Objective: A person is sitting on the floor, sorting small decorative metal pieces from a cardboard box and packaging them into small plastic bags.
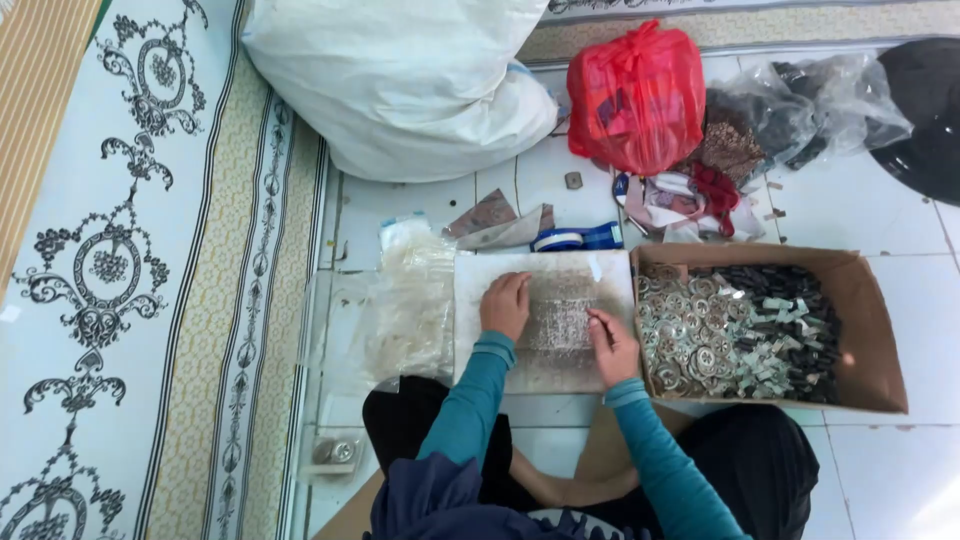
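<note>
White tile floor (pixel 880 210): lace strip (pixel 558 322) lies between left hand (pixel 506 304) and right hand (pixel 612 345).

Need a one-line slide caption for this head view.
Seated on a tiled floor, left hand and right hand work on a white board beside a cardboard box of small metal pieces.

- You sit on a floor of glossy white tiles (pixel 880 470) with thin grey grout lines.
- To your left lies a pale blue carpet (pixel 90 250) with black scrollwork and striped beige borders.
- Ahead of you, another patterned rug edge (pixel 760 20) runs along the top.
- Soft, even light reflects off the tiles.
</note>
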